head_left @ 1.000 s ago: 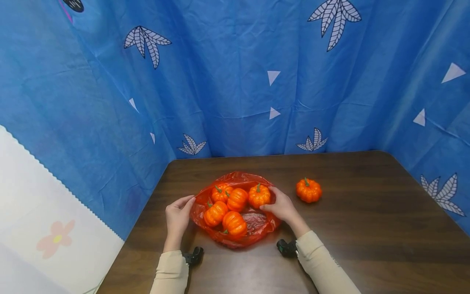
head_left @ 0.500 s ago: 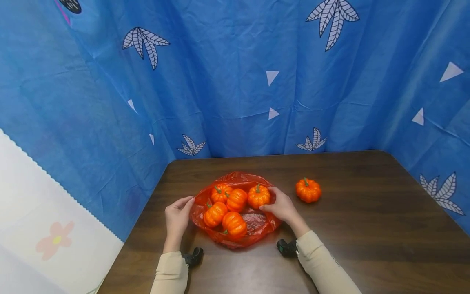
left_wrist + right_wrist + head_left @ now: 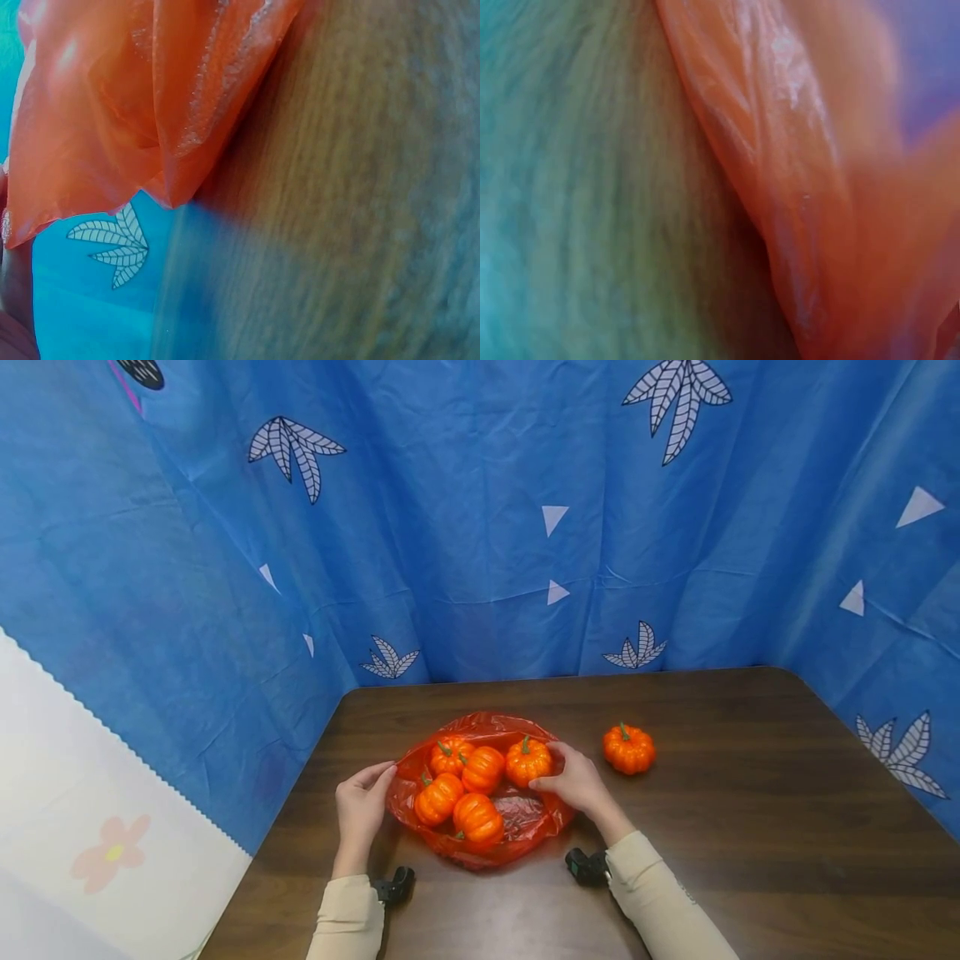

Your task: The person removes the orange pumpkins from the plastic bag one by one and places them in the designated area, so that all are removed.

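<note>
On my remote feed, a leaf-printed blue curtain [image 3: 480, 527] fills the top of the frame behind a brown table [image 3: 750, 810]. A white sheet [image 3: 67, 743] covers the lower left. At center, a red bag [image 3: 487, 724] lies open on the table; I also see it at upper left of the left wrist view and, blurred, across the right of the other. Beige sleeves [image 3: 347, 918] enter from the bottom edge. The left hand [image 3: 362, 806] pinches the bag's left rim, while the right hand [image 3: 576, 782] grips the rightmost of five pumpkins [image 3: 482, 769] inside. A sixth pumpkin [image 3: 628, 749] sits apart on the table, right of the bag. Black wrist cameras [image 3: 397, 885] show beside both cuffs.
</note>
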A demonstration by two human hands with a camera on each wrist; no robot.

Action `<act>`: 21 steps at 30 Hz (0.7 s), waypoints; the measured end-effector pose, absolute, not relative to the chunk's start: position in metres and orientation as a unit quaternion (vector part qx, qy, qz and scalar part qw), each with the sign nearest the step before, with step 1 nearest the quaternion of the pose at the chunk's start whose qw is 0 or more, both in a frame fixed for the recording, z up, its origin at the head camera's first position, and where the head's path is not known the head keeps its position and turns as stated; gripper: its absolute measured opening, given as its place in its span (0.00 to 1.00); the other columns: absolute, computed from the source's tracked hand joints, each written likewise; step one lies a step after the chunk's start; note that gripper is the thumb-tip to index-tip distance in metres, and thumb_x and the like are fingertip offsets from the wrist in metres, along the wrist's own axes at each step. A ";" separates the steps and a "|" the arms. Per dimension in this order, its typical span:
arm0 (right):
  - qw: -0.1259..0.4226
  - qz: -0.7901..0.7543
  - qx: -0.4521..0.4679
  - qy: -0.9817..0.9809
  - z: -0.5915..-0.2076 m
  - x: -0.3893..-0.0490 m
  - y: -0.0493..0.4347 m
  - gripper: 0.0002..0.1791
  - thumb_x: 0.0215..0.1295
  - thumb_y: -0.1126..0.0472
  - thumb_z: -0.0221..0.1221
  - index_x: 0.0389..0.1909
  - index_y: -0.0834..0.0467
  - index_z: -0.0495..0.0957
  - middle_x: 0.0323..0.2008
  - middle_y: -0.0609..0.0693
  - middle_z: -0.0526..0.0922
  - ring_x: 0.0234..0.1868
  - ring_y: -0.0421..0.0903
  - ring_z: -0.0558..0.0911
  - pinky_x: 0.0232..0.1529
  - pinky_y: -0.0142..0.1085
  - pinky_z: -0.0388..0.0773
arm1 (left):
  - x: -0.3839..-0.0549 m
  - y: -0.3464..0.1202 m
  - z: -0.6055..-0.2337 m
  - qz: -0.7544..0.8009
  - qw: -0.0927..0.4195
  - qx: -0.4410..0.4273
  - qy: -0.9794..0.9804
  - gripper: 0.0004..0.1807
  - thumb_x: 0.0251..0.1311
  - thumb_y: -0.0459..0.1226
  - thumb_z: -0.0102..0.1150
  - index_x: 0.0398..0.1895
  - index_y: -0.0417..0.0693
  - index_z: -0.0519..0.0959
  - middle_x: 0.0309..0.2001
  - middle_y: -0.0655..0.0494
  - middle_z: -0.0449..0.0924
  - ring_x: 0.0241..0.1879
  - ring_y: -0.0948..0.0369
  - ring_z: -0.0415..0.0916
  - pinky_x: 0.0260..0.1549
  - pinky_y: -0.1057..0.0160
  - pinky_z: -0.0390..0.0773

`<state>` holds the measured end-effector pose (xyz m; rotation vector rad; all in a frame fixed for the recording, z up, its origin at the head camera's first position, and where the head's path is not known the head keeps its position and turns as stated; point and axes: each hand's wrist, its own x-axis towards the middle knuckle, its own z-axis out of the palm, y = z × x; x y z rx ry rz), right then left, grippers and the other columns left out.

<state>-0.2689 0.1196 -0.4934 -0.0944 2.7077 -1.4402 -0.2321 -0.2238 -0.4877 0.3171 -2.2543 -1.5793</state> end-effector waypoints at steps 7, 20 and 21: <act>0.039 -0.474 -0.030 0.879 -0.492 -0.270 0.121 0.43 0.53 0.54 0.74 0.69 0.59 0.68 0.64 0.62 0.76 0.59 0.60 0.78 0.61 0.58 0.78 | -0.233 -0.224 -0.487 -0.557 0.194 0.107 -0.800 0.15 0.64 0.45 0.66 0.46 0.45 0.88 0.48 0.45 0.88 0.46 0.50 0.86 0.41 0.64 0.86; 0.030 -0.483 -0.036 0.874 -0.489 -0.270 0.124 0.43 0.53 0.54 0.74 0.69 0.59 0.68 0.65 0.61 0.76 0.60 0.59 0.78 0.62 0.58 0.77 | -0.232 -0.224 -0.487 -0.557 0.188 0.115 -0.801 0.16 0.64 0.47 0.65 0.47 0.46 0.87 0.48 0.45 0.88 0.46 0.50 0.86 0.42 0.65 0.86; 0.028 -0.484 -0.037 0.874 -0.489 -0.270 0.124 0.42 0.53 0.54 0.74 0.69 0.59 0.68 0.64 0.61 0.76 0.59 0.59 0.78 0.62 0.57 0.77 | -0.232 -0.223 -0.487 -0.556 0.189 0.114 -0.801 0.16 0.64 0.47 0.65 0.47 0.46 0.88 0.48 0.45 0.88 0.46 0.50 0.86 0.42 0.65 0.86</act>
